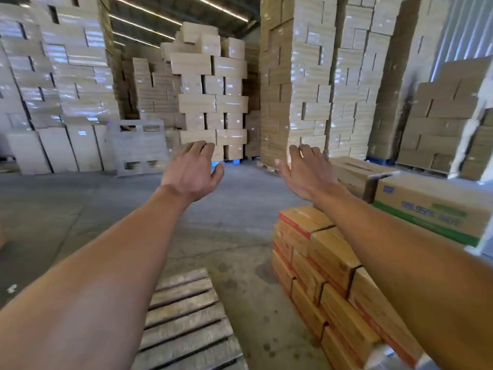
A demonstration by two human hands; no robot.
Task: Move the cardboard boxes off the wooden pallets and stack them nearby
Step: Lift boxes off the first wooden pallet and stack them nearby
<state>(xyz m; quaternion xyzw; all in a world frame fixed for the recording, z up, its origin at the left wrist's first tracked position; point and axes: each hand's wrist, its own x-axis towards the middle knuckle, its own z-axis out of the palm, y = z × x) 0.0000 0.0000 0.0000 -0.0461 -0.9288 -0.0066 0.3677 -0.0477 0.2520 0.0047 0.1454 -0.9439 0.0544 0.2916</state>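
Observation:
Both my arms reach forward over the concrete floor. My left hand and my right hand are held out in the air with relaxed fingers and hold nothing. A bare wooden pallet lies on the floor under my left forearm. To the lower right stands a low stack of brown cardboard boxes with red stripes, partly hidden by my right arm. Behind it sits a larger cardboard box with green print, with a plain one further back.
Tall stacks of cardboard boxes fill the back and right of the warehouse, with a shorter stack in the middle. A pallet stands on edge at the left, by flat cartons. Open concrete floor lies ahead.

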